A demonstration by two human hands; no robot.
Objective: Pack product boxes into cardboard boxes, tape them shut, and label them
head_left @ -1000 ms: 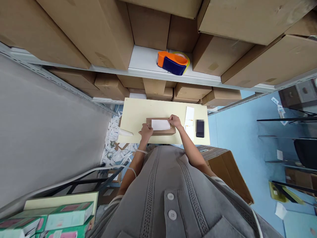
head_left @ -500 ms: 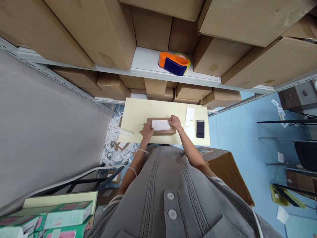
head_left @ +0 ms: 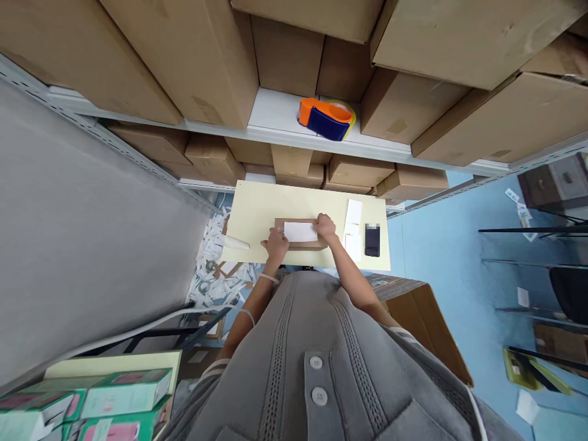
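Note:
A small brown cardboard box (head_left: 301,246) lies on the pale yellow table with a white label (head_left: 300,231) across its top. My left hand (head_left: 277,246) grips the left end of the box, its fingers bent at the label's left edge and the thumb side facing left. At the other end, my right hand (head_left: 325,226) is closed, with the fingertips pinching the label's right edge against the box. Whether the label is fully stuck down cannot be made out.
White label sheets (head_left: 353,228) and a dark phone (head_left: 372,240) lie right on the table (head_left: 257,199). A white rolled piece (head_left: 236,243) sits at its left edge. Overhead, a shelf (head_left: 275,113) holds cartons and an orange-blue tape dispenser (head_left: 325,118). An open carton (head_left: 427,324) stands right.
The hands stay at the two ends of the box with hardly any movement. The whole view has shifted very slightly.

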